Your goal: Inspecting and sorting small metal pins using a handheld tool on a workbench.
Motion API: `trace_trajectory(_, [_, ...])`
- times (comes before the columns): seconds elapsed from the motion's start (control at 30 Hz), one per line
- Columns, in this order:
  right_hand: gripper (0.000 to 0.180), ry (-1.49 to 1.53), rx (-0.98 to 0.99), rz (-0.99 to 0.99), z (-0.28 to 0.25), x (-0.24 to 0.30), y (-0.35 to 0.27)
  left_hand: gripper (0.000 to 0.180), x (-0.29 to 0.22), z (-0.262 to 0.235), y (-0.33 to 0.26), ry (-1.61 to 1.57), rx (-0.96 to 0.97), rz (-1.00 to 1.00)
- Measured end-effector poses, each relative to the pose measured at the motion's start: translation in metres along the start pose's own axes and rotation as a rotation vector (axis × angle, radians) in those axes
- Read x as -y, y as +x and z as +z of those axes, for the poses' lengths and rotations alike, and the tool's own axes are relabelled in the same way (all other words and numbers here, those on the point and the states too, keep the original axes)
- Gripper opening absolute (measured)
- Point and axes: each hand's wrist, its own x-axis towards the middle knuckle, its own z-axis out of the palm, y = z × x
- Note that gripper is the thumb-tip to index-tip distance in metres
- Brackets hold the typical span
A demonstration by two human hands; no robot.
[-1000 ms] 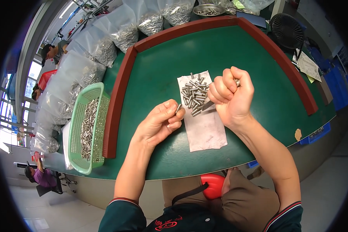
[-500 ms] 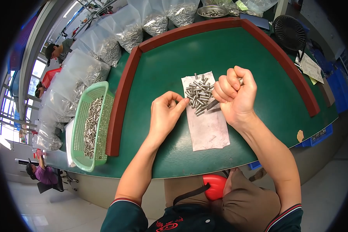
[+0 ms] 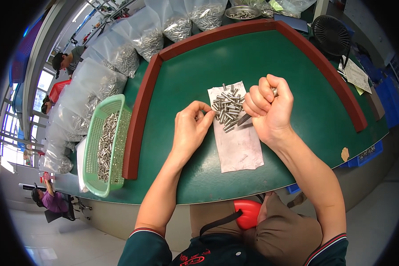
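A pile of small silver metal pins (image 3: 228,107) lies on a pale, stained cloth-like sheet (image 3: 240,153). My right hand (image 3: 270,108) is closed in a fist at the pile's right side, round a dark slim tool (image 3: 244,119) whose tip points down-left at the pins. A small pale end shows at the top of this fist, by the thumb. At the pile's left edge is my left hand (image 3: 191,126), its fingers curled and the thumb and forefinger together. What they hold, if anything, is hidden.
A dark red raised rail (image 3: 142,119) borders the green tabletop (image 3: 186,66). Left of it stands a green basket (image 3: 87,155) of pins. Several clear bags (image 3: 148,42) of metal parts line the far left. A metal bowl (image 3: 243,13) and black fan (image 3: 331,36) stand beyond.
My left hand has shifted very slightly, its knuckles a little higher beside the pile. My right hand and the tool have hardly moved. The view has shifted slightly.
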Motion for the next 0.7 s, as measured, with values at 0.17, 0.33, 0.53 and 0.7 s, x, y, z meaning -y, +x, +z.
trace_trajectory(0.17, [0.035, 0.004, 0.005, 0.01, -0.001, 0.001, -0.001, 0.011, -0.013, -0.014, -0.016, -0.17, 0.161, -0.118])
trace_trajectory(0.33, [0.035, 0.006, 0.021, 0.038, 0.001, 0.001, -0.004, 0.016, -0.034, -0.015, -0.028, 0.173, 0.315, -0.055])
trace_trajectory(0.53, [0.036, -0.003, 0.095, 0.081, 0.005, -0.015, -0.01, 0.012, -0.03, -0.018, -0.028, 0.155, 0.407, -0.014])
trace_trajectory(0.7, [0.038, -0.115, 0.094, 0.054, 0.001, -0.024, -0.015, 0.008, -0.028, -0.015, -0.028, 0.132, 0.396, -0.033])
